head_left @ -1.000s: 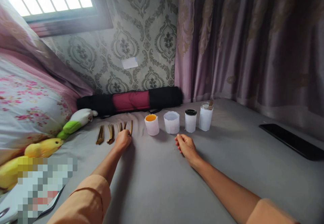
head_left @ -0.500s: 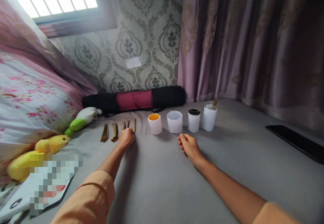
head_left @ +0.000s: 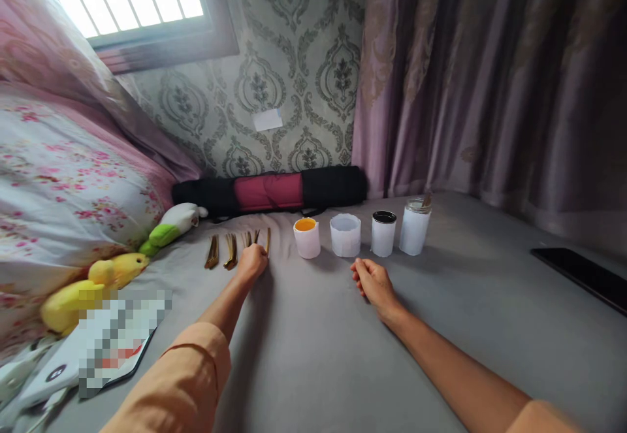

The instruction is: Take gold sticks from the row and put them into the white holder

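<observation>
Now view swung leftward, left hand point(head_left: 253, 262) still at brown stick point(head_left: 268, 240)

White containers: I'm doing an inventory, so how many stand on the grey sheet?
4, in one row: the orange-mouthed container leftmost, the wide container second, the dark-mouthed container third, the tall container rightmost. None looks hidden.

Four containers point(head_left: 345, 240) stand in a row toward the surface's point(head_left: 313, 354) far edge, where one long bag point(head_left: 269, 191) lies. Two bundles of sticks point(head_left: 230, 251) show fully (more sticks point(head_left: 248, 240) sit behind the left hand point(head_left: 253, 260), too hidden to count). Two plush toys point(head_left: 93, 292) lie near the left edge, one flat black thing point(head_left: 582, 276) near the right.
</observation>
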{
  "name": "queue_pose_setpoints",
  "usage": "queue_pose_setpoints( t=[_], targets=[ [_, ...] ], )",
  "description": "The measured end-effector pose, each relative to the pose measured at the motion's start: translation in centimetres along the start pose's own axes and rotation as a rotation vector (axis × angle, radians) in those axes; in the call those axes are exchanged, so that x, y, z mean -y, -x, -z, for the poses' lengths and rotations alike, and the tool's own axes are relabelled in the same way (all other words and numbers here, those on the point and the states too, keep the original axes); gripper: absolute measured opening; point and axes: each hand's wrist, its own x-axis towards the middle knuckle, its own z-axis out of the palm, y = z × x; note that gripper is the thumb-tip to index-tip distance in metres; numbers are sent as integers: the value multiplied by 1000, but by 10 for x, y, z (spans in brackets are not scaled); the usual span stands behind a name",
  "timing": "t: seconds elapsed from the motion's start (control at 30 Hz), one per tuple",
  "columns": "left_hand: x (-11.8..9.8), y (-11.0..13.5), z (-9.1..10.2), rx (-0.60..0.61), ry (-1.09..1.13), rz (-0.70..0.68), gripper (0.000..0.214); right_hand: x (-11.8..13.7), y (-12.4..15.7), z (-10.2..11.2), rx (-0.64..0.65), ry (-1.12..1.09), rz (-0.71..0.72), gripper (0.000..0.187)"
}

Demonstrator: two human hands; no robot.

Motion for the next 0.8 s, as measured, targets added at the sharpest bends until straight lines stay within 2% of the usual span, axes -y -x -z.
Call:
queue_pose_setpoints(
  t=[0.8],
  targets=[
    [-7, 8, 10, 14, 100, 145, 25, -1, 0, 0, -2, 2, 4, 35]
  ],
)
